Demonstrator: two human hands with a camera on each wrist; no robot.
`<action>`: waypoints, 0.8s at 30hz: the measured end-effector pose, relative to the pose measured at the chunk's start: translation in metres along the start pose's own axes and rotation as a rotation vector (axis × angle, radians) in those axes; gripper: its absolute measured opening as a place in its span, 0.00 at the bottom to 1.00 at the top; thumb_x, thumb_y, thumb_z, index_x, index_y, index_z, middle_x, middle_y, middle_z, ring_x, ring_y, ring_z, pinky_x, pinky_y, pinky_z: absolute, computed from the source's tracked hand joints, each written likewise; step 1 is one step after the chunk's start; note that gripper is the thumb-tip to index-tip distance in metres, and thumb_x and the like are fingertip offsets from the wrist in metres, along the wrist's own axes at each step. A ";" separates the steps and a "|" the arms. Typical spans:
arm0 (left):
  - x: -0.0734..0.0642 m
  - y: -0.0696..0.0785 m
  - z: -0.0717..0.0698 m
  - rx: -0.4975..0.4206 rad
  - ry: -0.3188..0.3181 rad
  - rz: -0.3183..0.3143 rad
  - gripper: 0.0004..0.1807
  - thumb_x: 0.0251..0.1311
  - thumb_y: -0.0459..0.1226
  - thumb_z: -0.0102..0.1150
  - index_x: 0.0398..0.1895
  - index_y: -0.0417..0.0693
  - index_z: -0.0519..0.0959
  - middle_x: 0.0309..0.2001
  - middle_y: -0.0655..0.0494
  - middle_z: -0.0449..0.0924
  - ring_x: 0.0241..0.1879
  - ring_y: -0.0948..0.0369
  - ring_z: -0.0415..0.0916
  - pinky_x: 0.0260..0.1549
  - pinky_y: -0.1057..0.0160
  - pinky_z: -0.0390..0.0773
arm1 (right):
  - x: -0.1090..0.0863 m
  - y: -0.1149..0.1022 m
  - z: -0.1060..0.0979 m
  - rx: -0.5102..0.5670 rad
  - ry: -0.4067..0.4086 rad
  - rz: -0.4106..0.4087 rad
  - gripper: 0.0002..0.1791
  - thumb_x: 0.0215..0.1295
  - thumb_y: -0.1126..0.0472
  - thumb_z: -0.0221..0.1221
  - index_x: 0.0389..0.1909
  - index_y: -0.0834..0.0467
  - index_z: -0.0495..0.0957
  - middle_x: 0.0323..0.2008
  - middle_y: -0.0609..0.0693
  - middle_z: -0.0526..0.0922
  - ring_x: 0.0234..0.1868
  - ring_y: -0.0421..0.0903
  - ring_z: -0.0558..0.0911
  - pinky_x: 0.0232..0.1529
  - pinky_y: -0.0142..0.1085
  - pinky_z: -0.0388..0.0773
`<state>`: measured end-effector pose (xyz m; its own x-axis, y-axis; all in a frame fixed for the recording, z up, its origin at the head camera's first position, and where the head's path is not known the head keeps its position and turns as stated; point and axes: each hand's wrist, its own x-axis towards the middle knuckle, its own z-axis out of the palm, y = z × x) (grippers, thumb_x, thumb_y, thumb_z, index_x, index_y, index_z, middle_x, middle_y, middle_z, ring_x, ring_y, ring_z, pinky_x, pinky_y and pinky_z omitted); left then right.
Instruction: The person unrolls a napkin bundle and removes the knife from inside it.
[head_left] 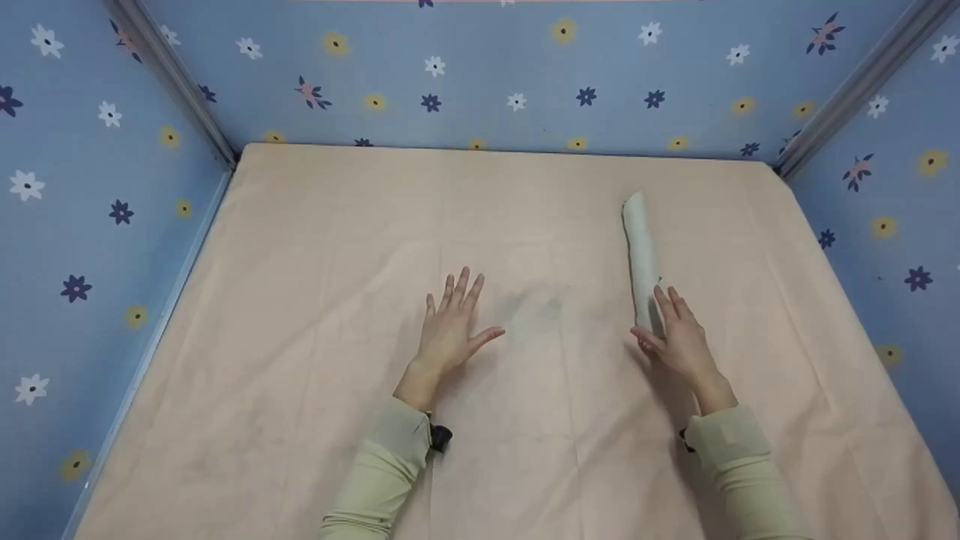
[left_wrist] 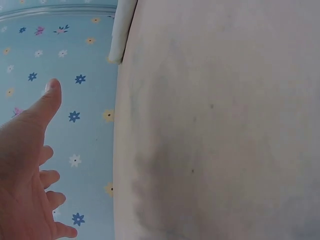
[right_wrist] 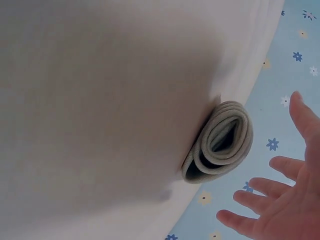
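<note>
A pale grey-green cloth (head_left: pixel 640 247), rolled into a long tube, lies at the right of the peach-covered table (head_left: pixel 360 195), pointing away from me. My right hand (head_left: pixel 681 341) is by its near end, thumb and fingers spread and holding nothing. In the right wrist view the spiral end of the rolled cloth (right_wrist: pixel 244 142) faces the camera, beside my extended right fingers (right_wrist: pixel 270 187). My left hand (head_left: pixel 446 337) hovers over the middle of the table, fingers spread. Nothing is in the left palm (left_wrist: pixel 22 170) in the left wrist view.
Blue flowered panels (head_left: pixel 487 75) enclose the table at the back and both sides, with grey posts (head_left: pixel 180 82) at the back corners. A faint greyish patch (head_left: pixel 532 311) marks the table cover right of my left hand. Soft creases run across the cover.
</note>
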<state>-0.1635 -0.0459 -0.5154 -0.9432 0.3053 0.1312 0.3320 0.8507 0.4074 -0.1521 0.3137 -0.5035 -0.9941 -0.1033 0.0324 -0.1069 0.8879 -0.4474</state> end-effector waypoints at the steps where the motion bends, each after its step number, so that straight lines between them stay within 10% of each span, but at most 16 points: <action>1: 0.000 0.001 0.001 0.000 -0.005 0.002 0.47 0.51 0.63 0.47 0.69 0.53 0.44 0.69 0.49 0.37 0.67 0.50 0.36 0.56 0.37 0.43 | 0.000 0.001 0.000 0.002 -0.008 -0.004 0.44 0.56 0.48 0.58 0.66 0.64 0.48 0.64 0.70 0.47 0.61 0.68 0.51 0.54 0.61 0.53; 24: 0.017 0.030 0.021 -0.019 -0.087 0.065 0.46 0.53 0.62 0.46 0.69 0.52 0.43 0.69 0.51 0.37 0.67 0.50 0.36 0.58 0.41 0.46 | 0.001 0.021 -0.002 0.109 -0.144 0.032 0.46 0.53 0.51 0.61 0.67 0.63 0.47 0.65 0.67 0.45 0.62 0.66 0.52 0.57 0.56 0.52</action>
<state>-0.1698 -0.0061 -0.5202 -0.9147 0.3962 0.0797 0.3916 0.8201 0.4173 -0.1551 0.3330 -0.5104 -0.9833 -0.1461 -0.1084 -0.0651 0.8390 -0.5403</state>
